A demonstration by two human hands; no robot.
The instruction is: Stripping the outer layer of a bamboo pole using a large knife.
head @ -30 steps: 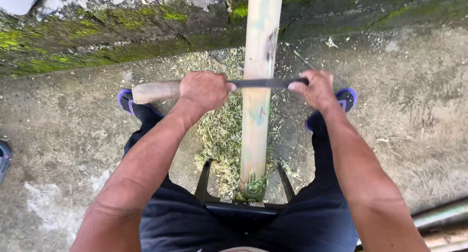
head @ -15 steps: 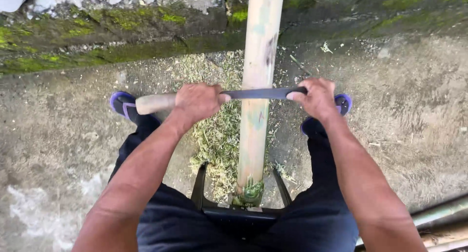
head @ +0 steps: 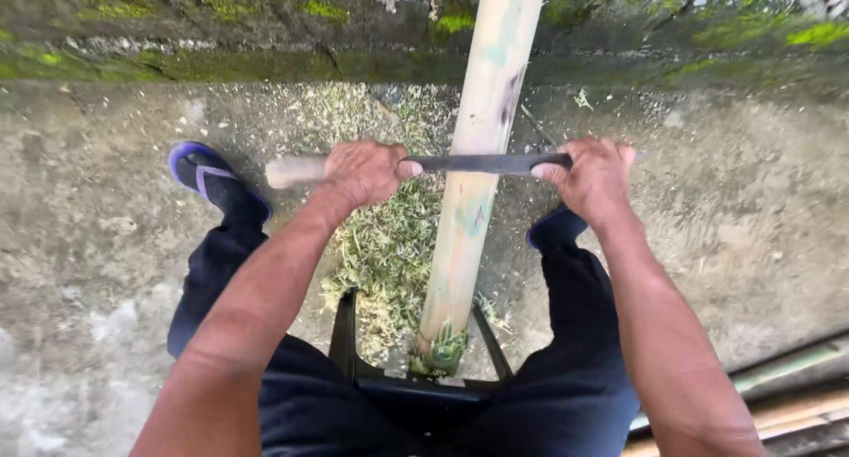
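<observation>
- Head view looks down on a rough concrete floor (head: pixel 97 271), grey and stained, outdoors.
- At 12 o'clock a low mossy wall (head: pixel 221 33) runs across the top, green patches on dark stone.
- A pale bamboo pole (head: pixel 478 148) slants from 12 o'clock down to its frayed end at 6 o'clock, resting on a black stool frame (head: pixel 354 351) between the person's knees.
- Greenish shavings (head: pixel 380 245) lie heaped on the floor just left of the pole.
- A long dark blade (head: pixel 478 163) with a light wooden handle lies crosswise, touching the pole's upper face.
- The left hand (head: pixel 367 170) is closed tight round the handle at 11 o'clock; the right hand (head: pixel 588 178) is clenched over the blade's far end at 1 o'clock.
- A blue sandal (head: pixel 208 178) shows at 10 o'clock; more bamboo lengths (head: pixel 778 377) lie at 4 o'clock.
- Against the frame half a second back, the blade and both hands sit slightly lower on the pole, nearer the body, and the left foot shows more fully.
</observation>
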